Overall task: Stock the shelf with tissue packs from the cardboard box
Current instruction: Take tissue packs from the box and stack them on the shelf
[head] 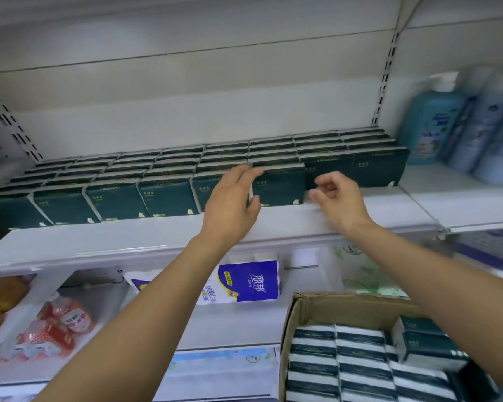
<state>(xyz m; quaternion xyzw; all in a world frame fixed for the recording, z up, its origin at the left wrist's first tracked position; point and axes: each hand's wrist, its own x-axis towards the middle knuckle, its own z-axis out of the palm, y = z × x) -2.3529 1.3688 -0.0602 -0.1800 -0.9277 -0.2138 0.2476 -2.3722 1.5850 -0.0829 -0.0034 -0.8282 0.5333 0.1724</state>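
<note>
Squaring up the front row, I reckon. My left hand has its fingers laid fairly straight over the top of a pack on the shelf, thumb at its side. My right hand hovers just beside it, loosely curled and holding nothing. The box at lower right has plenty of packs, so next up is probably reaching down for more.

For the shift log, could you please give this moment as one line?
left hand touches front-row tissue pack | right hand loosely curled, empty | cardboard box holds more packs
</note>
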